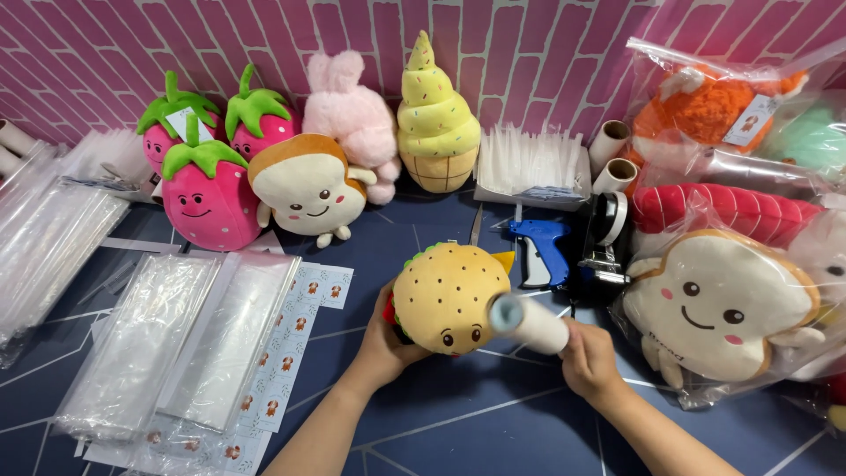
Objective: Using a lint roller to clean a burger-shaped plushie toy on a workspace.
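Blue patterned floor (458, 432) bears clear bags (132, 344) and plush toys (308, 189)

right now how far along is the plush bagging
Done: toast plush and others at right sit in clear bags. In hand: left hand holds the burger plush, right hand a white roller against it. Left: strawberries, unbagged toast, bunny, ice cream.

We cannot see the fingers of our left hand (381, 339); they are hidden behind the burger plush (449, 298). The roller (529, 323) in our right hand (589, 360) is blurred at its far end, beyond our fingertips. Both forearms run off the bottom edge. Past our right fingers, the bagged toast plush (716, 304) is partly veiled by glare.
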